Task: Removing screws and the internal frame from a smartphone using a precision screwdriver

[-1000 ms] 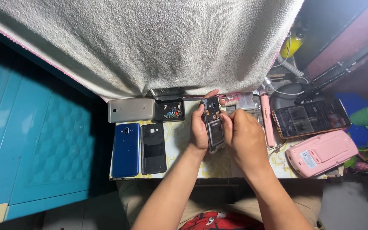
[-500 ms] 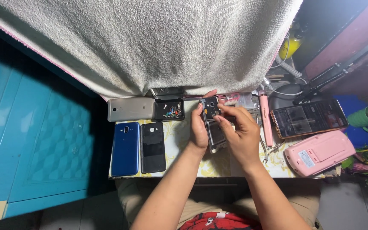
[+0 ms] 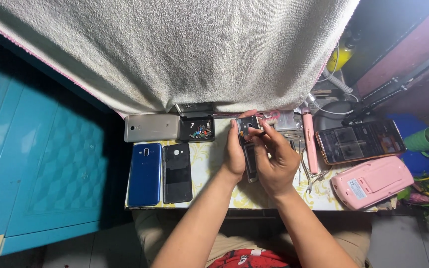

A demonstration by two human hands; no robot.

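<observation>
Left hand (image 3: pixel 234 151) curled in a grip, right hand (image 3: pixel 274 161) fingers (image 3: pixel 261 136) pinching beside it

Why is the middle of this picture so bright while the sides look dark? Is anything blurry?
Head view: light falls on the small table and pale towel above it, leaving the blue cabinet and right-hand corner dim. The lit phone screen shows some glare. Both hands, left hand and right hand, and the opened phone they hold look fairly sharp; edges appear slightly bent by the wide lens.
</observation>
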